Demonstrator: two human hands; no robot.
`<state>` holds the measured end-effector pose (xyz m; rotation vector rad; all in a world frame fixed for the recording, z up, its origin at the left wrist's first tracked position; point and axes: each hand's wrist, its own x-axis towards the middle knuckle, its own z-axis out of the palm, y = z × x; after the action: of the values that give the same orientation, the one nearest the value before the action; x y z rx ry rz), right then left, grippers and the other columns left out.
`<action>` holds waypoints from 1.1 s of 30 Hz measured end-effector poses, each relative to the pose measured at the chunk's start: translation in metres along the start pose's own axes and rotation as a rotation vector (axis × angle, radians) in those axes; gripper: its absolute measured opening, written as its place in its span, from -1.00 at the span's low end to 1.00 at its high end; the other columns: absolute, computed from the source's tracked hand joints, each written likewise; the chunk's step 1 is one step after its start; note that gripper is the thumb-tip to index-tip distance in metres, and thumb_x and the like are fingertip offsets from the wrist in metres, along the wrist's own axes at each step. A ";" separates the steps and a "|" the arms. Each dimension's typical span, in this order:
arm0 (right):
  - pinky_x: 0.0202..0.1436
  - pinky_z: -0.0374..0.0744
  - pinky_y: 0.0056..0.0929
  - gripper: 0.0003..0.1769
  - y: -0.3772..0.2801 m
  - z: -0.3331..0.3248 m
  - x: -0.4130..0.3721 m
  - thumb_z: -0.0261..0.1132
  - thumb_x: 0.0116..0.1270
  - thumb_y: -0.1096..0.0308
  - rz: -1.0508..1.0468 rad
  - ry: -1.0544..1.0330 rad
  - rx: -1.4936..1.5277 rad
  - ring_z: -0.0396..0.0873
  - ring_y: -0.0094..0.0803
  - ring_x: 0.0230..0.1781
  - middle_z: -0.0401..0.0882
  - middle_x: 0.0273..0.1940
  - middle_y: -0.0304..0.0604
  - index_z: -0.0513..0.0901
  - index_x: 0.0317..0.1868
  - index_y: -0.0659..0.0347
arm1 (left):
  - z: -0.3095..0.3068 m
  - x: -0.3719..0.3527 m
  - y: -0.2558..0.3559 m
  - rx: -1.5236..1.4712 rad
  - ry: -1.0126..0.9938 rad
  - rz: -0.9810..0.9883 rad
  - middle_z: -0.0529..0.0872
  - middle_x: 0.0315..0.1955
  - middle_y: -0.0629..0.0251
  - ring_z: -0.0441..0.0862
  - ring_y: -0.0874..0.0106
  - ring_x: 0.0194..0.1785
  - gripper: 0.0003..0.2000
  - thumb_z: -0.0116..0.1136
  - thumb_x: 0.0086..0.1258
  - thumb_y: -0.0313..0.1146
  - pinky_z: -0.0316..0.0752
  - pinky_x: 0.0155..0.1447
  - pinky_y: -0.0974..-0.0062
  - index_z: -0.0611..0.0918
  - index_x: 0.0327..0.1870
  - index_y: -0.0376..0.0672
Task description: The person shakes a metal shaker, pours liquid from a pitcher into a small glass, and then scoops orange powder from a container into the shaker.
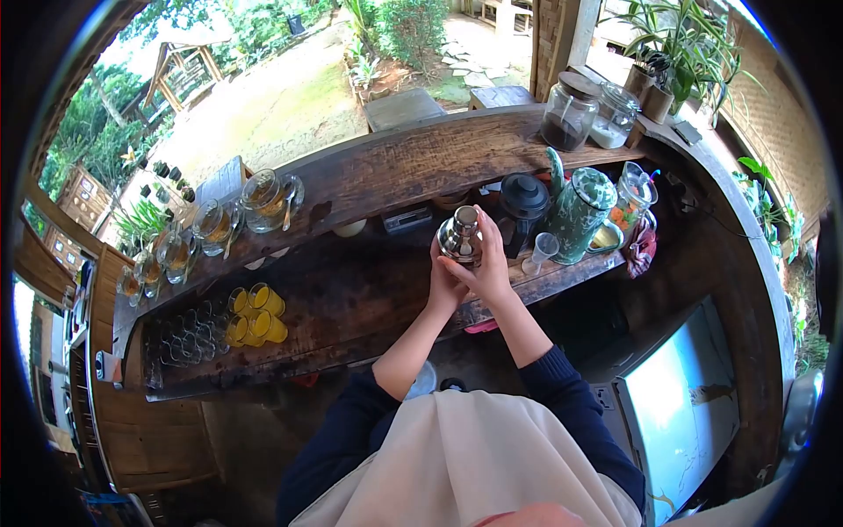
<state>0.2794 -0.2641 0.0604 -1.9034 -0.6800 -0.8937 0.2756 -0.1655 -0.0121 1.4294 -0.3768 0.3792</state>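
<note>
Shiny steel cocktail shaker (460, 235) held upright above dark wooden tabletop (351, 299), clasped between left hand (442, 285) and right hand (489, 268), each grip closed round body, probably for steadiness; green patterned jug (580, 211) just right.

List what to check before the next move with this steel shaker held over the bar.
1. Grip: the left hand and the right hand both wrap the steel shaker: ok.
2. Its cap sits on top: ok. Sealed tight: cannot tell.
3. The shaker stands close to upright: ok.
4. What is inside it: cannot tell.
5. The small clear glass beside the green pitcher stands upright, apart from both hands: ok.
</note>
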 end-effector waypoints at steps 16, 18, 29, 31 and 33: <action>0.34 0.35 -0.05 0.03 0.012 -0.020 -0.028 0.56 -0.05 0.22 0.104 -0.052 -0.049 0.20 0.17 0.37 0.06 0.42 0.20 0.17 0.40 0.16 | 0.024 0.000 -0.004 -0.314 -0.011 -0.118 0.14 0.33 0.08 0.35 0.22 0.33 -0.05 0.29 0.17 -0.61 0.52 0.24 0.25 -0.14 0.44 0.05; 0.33 0.36 -0.06 0.01 0.011 -0.025 -0.033 0.56 -0.04 0.22 0.117 -0.052 -0.070 0.21 0.16 0.36 0.06 0.42 0.20 0.19 0.39 0.15 | 0.025 -0.003 -0.001 -0.324 0.018 -0.159 0.10 0.34 0.08 0.33 0.21 0.33 -0.02 0.32 0.14 -0.60 0.50 0.26 0.26 -0.15 0.45 0.03; 0.28 0.41 -0.13 0.01 0.011 -0.084 -0.065 0.56 -0.07 0.48 -0.015 0.059 -0.239 0.31 0.08 0.33 0.22 0.35 0.16 0.19 0.39 0.12 | 0.026 -0.057 0.031 0.267 0.130 -0.124 0.06 0.32 0.08 0.08 0.18 0.41 -0.13 0.36 0.15 -0.44 0.15 0.40 0.22 0.02 0.41 -0.20; 0.29 0.40 -0.12 -0.03 0.012 -0.095 -0.068 0.53 -0.05 0.50 0.011 0.091 -0.259 0.31 0.07 0.32 0.23 0.34 0.15 0.20 0.38 0.14 | 0.029 -0.077 0.032 0.101 0.111 -0.126 0.12 0.31 0.16 0.13 0.26 0.40 -0.30 0.25 0.26 -0.48 0.18 0.38 0.25 0.12 0.37 -0.17; 0.29 0.39 -0.10 -0.05 0.015 -0.105 -0.071 0.51 -0.01 0.51 0.092 0.150 -0.320 0.29 0.06 0.33 0.22 0.34 0.15 0.19 0.38 0.15 | 0.031 -0.093 0.039 0.014 0.030 -0.180 0.18 0.29 0.18 0.17 0.30 0.39 -0.38 0.20 0.30 -0.49 0.18 0.39 0.28 0.18 0.34 -0.18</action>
<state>0.2162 -0.3711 0.0311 -2.1015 -0.3720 -1.1260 0.1742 -0.1949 -0.0185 1.4569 -0.2194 0.2578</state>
